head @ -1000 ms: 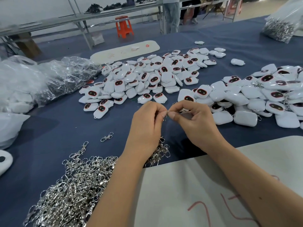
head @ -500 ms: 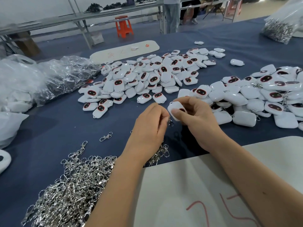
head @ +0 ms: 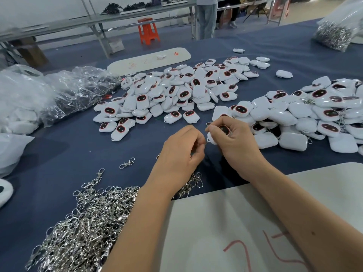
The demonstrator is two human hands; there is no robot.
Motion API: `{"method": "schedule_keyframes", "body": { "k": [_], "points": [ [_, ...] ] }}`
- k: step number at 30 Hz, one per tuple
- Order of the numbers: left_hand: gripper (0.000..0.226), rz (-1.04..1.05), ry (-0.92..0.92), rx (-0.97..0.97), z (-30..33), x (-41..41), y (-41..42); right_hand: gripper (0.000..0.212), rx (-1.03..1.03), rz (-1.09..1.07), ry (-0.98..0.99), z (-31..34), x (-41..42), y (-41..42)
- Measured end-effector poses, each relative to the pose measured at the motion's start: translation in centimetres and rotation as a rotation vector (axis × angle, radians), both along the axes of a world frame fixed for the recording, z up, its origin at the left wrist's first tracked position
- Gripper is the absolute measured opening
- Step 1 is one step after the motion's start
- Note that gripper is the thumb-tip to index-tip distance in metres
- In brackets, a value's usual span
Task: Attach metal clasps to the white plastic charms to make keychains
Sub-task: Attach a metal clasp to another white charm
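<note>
My right hand (head: pixel 234 146) grips a white plastic charm (head: pixel 223 130) with a dark face, held just above the blue table. My left hand (head: pixel 181 152) sits right beside it, fingers curled, pinching a metal clasp (head: pixel 205 143) of which only a sliver shows against the charm's edge. A big heap of silver clasps (head: pixel 86 224) lies at the near left, partly under my left forearm. One loose clasp (head: pixel 127 163) lies apart from it. A pile of white charms (head: pixel 176 95) spreads across the middle. Another charm pile (head: pixel 314 118), some with clasps, lies at the right.
A white board (head: pixel 225 222) with red marks lies under my forearms. Clear plastic bags (head: pixel 49 95) sit at the left. A bag of clasps (head: pixel 334 34) is at the far right. A long white board (head: pixel 149 58) lies beyond the charms. An orange stool (head: pixel 148 31) and a standing person are behind the table.
My right hand has turned the charm so its dark face now shows, and shifted slightly right. My left hand stays close against it with the clasp.
</note>
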State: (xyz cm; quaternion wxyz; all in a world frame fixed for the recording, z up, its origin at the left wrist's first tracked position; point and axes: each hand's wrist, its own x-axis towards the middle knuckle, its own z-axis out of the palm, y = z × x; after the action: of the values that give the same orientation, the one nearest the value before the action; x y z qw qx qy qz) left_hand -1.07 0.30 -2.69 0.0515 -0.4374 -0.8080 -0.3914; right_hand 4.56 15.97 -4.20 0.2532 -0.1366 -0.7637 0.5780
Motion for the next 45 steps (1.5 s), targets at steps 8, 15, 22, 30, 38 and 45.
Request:
{"method": "schedule_keyframes", "body": {
  "k": [8, 15, 22, 30, 38, 45],
  "points": [
    [0.016, 0.025, 0.015, -0.045, -0.3, 0.4, 0.3, 0.013, 0.065, 0.006, -0.078, 0.4, 0.2, -0.1],
    [0.011, 0.093, -0.002, -0.082, -0.3, 0.8, 0.5, 0.013, 0.132, 0.009, -0.108, 0.6, 0.4, -0.3],
    [0.009, 0.169, -0.084, -0.025, -0.5, 1.0, 1.1, 0.016, 0.206, -0.051, -0.054, 0.5, 0.5, -0.8],
    [0.019, 0.040, -0.232, 0.365, -0.1, 0.9, 1.1, 0.028, -0.553, 0.153, -0.001, 1.0, 0.5, -0.6],
    [0.022, 0.112, -0.290, 0.453, -0.1, 0.7, 1.1, 0.025, -0.627, 0.243, -0.012, 1.2, 0.5, -0.9],
    [0.020, 0.205, -0.149, 0.334, -0.5, 0.3, 0.9, 0.018, -0.571, 0.162, 0.043, 0.3, 0.3, -1.2]
  ]
}}
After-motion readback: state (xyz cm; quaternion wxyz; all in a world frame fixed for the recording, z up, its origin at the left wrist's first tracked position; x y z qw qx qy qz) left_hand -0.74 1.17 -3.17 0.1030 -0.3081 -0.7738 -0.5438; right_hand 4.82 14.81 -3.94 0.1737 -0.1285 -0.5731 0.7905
